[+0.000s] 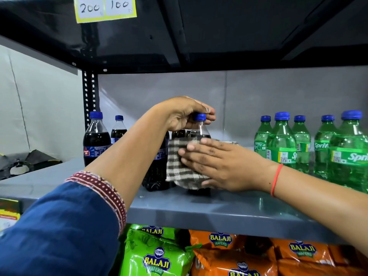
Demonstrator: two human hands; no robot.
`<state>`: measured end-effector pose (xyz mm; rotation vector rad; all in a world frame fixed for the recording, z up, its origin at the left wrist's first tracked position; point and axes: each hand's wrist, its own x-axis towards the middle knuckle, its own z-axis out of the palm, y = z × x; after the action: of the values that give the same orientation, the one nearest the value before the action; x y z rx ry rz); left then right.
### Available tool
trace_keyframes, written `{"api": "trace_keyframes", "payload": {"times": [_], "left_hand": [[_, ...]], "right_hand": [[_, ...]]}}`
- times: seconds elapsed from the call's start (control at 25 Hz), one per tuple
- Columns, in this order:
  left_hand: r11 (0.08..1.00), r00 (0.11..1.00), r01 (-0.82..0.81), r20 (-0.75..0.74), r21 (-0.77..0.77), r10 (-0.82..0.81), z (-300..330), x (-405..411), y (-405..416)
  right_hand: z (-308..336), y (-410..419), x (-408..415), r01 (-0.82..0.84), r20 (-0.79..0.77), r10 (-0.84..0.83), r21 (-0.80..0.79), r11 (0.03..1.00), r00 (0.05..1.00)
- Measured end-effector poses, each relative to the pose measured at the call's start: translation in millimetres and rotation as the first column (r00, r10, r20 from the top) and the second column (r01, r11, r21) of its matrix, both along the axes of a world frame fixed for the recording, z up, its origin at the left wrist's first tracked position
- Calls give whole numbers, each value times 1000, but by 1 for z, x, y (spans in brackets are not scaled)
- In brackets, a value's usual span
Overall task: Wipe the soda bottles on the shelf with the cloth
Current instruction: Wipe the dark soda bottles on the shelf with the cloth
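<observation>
A dark cola bottle [199,130] with a blue cap stands upright on the grey shelf [199,208]. My left hand [183,114] grips its cap from above. My right hand [217,166] lies flat with fingers together, pressing a brown-and-white striped cloth [177,166] against the bottle's front, so most of the bottle's body is hidden. Another dark bottle [157,172] stands just left of it, partly behind my left forearm. Two more cola bottles [96,138] stand at the far left.
Several green Sprite bottles [282,144] stand in a group on the right of the shelf. The upper shelf's underside hangs close overhead with a yellow price tag [105,7]. Green and orange wafer bags [157,255] fill the shelf below. A black upright post [89,94] stands at the back left.
</observation>
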<state>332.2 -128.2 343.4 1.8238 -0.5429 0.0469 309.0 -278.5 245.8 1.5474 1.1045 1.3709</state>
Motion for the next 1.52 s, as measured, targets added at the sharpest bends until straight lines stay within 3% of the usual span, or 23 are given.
{"api": "trace_keyframes", "payload": {"times": [0.08,0.2,0.32,0.48,0.6,0.72,0.88,1.0,1.12,1.24,1.4,1.52], "left_hand": [[1000,1000,-1,-2,-4,1,0,-1,1],[1000,1000,-5,-6,-10,5,0,-2,0],[1000,1000,-2,-12,-20,2,0,-1,0],[1000,1000,-3,-15,-7,3,1,-2,1],[1000,1000,-4,-13,4,4,1,-3,1],[1000,1000,0,-14,1,0,1,-4,1],[1000,1000,11,-9,0,-11,0,-3,1],[1000,1000,6,-15,9,-6,0,-2,1],[1000,1000,12,-15,11,-12,0,-3,1],[1000,1000,14,-17,8,-14,0,-3,1],[1000,1000,21,-14,4,-21,-1,-4,1],[1000,1000,17,-13,6,-17,-1,-4,1]], "right_hand": [[1,2,-2,-3,-14,3,40,999,1000],[3,-1,-1,25,11,-25,-46,999,1000],[5,-2,-3,9,-38,-6,69,998,999],[-6,-4,-3,18,-40,-22,-77,997,999],[-5,-2,-4,6,-66,-2,59,998,998],[-9,-3,-3,0,-60,-2,-34,999,998],[1,-4,-4,-18,-75,24,83,996,997],[0,-5,-2,7,-66,-9,-30,1000,998],[2,-5,-2,7,-97,1,83,997,995],[-9,-4,-1,26,-87,-33,-75,997,996],[1,-6,-1,29,-97,-20,92,995,995],[-12,-6,0,51,-123,-50,-2,999,991]]}}
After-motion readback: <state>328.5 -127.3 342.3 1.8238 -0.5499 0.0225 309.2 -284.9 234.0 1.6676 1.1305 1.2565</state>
